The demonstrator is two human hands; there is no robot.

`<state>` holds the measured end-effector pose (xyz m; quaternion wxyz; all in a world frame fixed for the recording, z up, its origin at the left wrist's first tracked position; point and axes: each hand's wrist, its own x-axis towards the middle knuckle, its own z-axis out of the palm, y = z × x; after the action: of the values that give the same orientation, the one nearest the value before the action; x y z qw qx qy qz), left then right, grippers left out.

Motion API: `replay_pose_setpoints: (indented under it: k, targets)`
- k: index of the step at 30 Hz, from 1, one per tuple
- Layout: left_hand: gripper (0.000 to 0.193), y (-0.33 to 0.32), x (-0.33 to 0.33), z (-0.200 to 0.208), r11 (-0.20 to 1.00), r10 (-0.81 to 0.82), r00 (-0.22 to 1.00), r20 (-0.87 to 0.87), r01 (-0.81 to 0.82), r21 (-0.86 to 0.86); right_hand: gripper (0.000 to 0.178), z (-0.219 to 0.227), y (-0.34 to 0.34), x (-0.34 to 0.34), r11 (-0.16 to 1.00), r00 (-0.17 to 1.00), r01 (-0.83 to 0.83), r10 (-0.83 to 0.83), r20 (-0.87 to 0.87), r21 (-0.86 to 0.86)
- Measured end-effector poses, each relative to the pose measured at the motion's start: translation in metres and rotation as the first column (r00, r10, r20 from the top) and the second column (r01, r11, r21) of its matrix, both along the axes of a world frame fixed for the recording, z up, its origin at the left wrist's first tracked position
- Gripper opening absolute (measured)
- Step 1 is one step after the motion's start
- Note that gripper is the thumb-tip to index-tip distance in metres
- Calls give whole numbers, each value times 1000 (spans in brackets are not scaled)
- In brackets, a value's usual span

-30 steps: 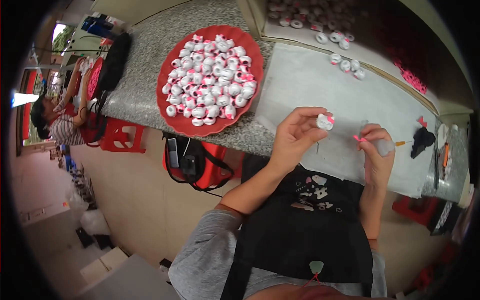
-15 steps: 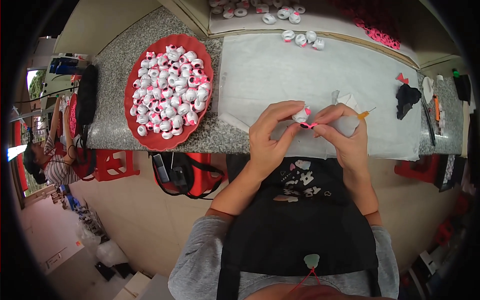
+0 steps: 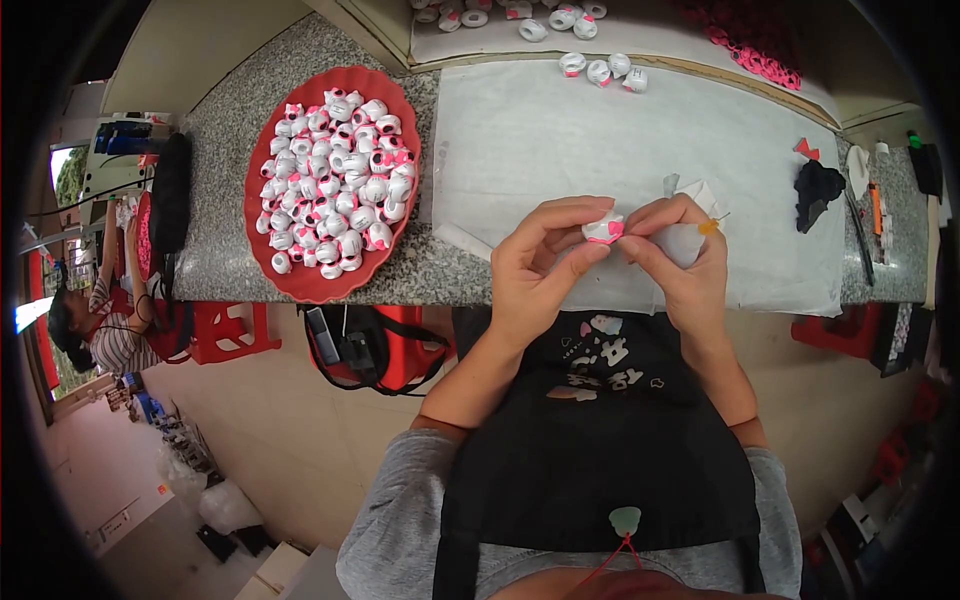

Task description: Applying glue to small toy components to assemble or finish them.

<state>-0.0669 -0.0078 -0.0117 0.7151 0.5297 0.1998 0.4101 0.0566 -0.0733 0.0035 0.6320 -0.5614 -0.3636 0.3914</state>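
My left hand (image 3: 540,258) pinches a small white figurine head (image 3: 600,230) with pink trim between thumb and fingers. A pink strip (image 3: 614,231) lies against the side of that head. Thumb and forefinger of my right hand (image 3: 690,262) meet at the strip's edge. Tucked in the right palm is a translucent squeeze bottle (image 3: 682,243), partly hidden by the fingers. Its yellow tip (image 3: 709,227) ends in a thin needle pointing away. Both hands are just above white paper (image 3: 520,130) on the bench.
To the left, a red scalloped tray (image 3: 262,262) is heaped with similar heads. Loose heads (image 3: 600,72) sit at the paper's far edge, below a shelf holding pink pieces (image 3: 755,60). A black cloth (image 3: 818,190) lies right. A co-worker (image 3: 105,325) sits far left.
The pink strip, earlier stretched below the head with a black spot showing, now lies against the head. The head has turned in my left fingers. The bottle's tip has shifted slightly left.
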Motion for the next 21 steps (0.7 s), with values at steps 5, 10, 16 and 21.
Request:
replay_pose_setpoints:
  k: [5, 10, 16, 21]
  targets:
    - [25, 1, -3, 1, 991, -50, 996, 74, 59, -123, 22, 10, -2, 5, 993, 991, -116, 118, -66, 35]
    - [23, 1, -6, -2, 984, -141, 977, 158, 156, -87, 30, 5, 0, -3, 985, 968, -174, 174, -182, 12]
    - [21, 2, -3, -7, 986, -163, 974, 158, 165, -1, 23, 0, -3, 3, 983, 972, -175, 180, -152, 47]
    - [20, 1, -6, -9, 989, -140, 980, 138, 134, 56, 24, 0, -3, -1, 983, 961, -168, 179, -209, 71]
